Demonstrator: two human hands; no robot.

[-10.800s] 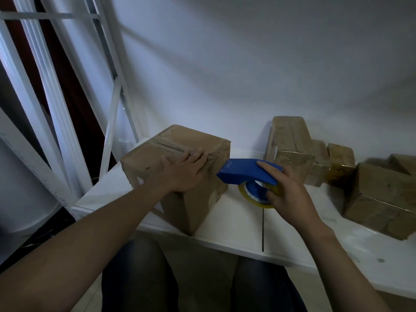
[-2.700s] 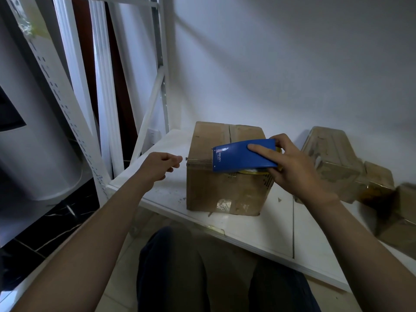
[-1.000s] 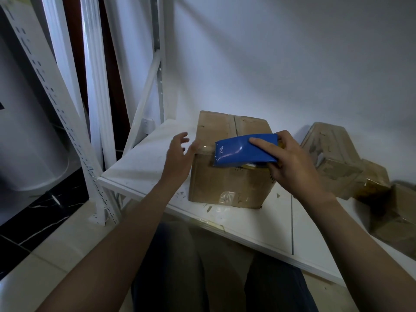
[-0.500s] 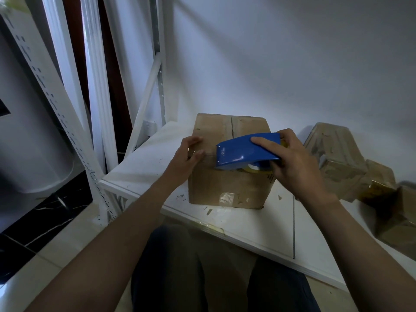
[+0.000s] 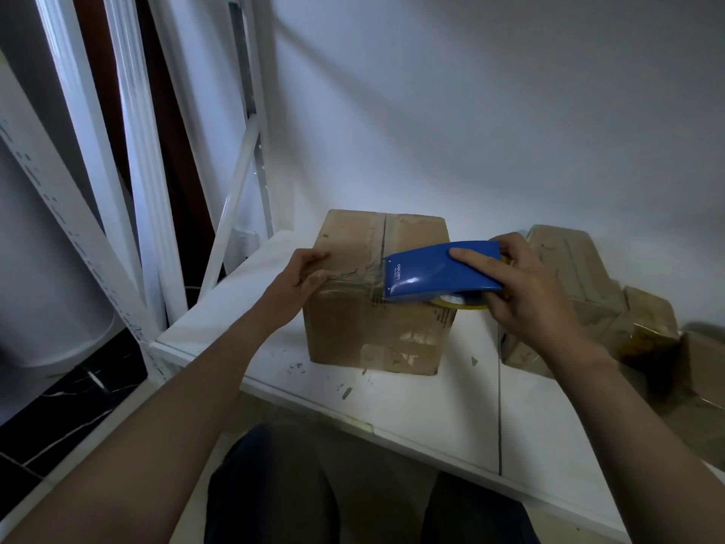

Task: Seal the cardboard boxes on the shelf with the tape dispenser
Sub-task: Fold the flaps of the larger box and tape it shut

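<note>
White wall (image 5: 470, 111) fills the background. At the far left the white rack uprights (image 5: 129, 151) rise above a dark veined floor (image 5: 59, 406). The white shelf board (image 5: 431, 406) lies in front of us, scuffed with small dark marks near its front edge.

Our left hand (image 5: 302, 280) grips the top left front corner of the cardboard box (image 5: 372, 331). Its fingers curl over the top and the thumb presses against the front edge. The box stands upright on the left part of the shelf, its top flaps closed along a centre seam. A clear tape strip (image 5: 353, 278) runs along the top front edge from under our thumb to the nose of the blue tape dispenser (image 5: 439, 270).

The dispenser sits against the right half of that edge, with the yellowish tape roll (image 5: 459, 302) showing beneath its shell. Our right hand (image 5: 529, 292) holds the dispenser firmly, index finger laid along its top and the other fingers wrapped round the rear.

Farther right, other cardboard boxes (image 5: 580, 276) lie jumbled against the wall, well apart from the one in hand.
</note>
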